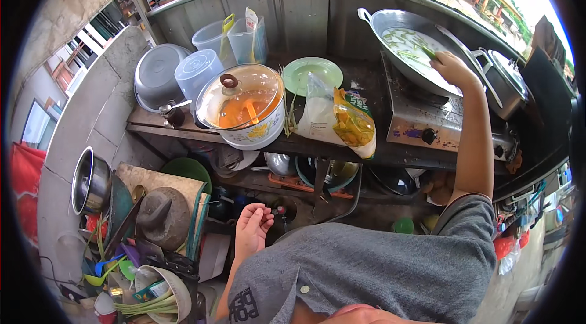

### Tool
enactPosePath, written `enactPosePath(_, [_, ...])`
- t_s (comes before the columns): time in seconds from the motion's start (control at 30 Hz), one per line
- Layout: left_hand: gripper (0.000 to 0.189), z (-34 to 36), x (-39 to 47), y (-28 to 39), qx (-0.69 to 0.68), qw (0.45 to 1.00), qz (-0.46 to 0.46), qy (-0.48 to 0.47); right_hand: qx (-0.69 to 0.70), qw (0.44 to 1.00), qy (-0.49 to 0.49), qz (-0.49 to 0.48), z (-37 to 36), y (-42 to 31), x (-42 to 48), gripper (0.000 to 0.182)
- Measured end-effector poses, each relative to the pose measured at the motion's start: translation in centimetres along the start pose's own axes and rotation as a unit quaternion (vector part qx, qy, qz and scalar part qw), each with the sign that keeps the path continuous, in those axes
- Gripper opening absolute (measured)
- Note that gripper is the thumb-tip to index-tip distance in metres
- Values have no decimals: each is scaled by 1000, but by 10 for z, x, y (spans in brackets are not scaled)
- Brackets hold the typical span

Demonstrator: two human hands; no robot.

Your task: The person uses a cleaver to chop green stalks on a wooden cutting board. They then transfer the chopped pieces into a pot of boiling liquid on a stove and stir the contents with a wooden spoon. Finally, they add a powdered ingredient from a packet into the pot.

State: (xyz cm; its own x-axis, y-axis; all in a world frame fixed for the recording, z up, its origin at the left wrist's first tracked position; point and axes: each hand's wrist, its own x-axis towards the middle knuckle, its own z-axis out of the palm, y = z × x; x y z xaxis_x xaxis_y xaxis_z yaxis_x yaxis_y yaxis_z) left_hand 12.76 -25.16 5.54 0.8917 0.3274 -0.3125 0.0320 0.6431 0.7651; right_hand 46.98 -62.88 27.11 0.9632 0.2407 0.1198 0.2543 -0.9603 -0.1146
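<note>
A large aluminium wok [380, 40] stands on a steel gas stove [421, 118], holding milky white liquid [403, 51] with green pieces floating in it. My right hand [451, 69] reaches over the wok, its fingertips pinching a green vegetable piece [429, 53] just above the liquid. Across the wok's right rim leans a long metal utensil [467, 56]; its lower end sticks out past the stove. My left hand [253, 223] is low in front of my shirt, below the shelf edge, palm up with loosely curled fingers. Nothing shows in it.
Left of the stove are opened plastic bags [327, 116], a green plate [312, 76] and a glass-lidded enamel pot [249, 129] of orange liquid. A lidded pot [506, 81] stands right of the wok. At lower left are a stone mortar [164, 218] and a utensil container [178, 292].
</note>
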Motion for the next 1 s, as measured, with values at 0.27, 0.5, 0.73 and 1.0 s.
enactPosePath(0.27, [13, -24, -39, -1, 13, 994, 62, 86, -172, 965, 191, -55, 36, 64, 52, 57])
enactPosePath(0.5, [12, -52, -97, 15, 80, 964, 199, 155, 379, 831, -47, -404, 54, -179, -86, 38])
enactPosePath(0.73, [12, -99, -175, 22, 120, 900, 300, 292, 336, 609, -385, -607, 112, -364, -188, 35])
enactPosePath(1.0, [12, -163, -276, 33, 127, 817, 336, 451, 347, 431, -358, -752, 180, -556, -328, 30])
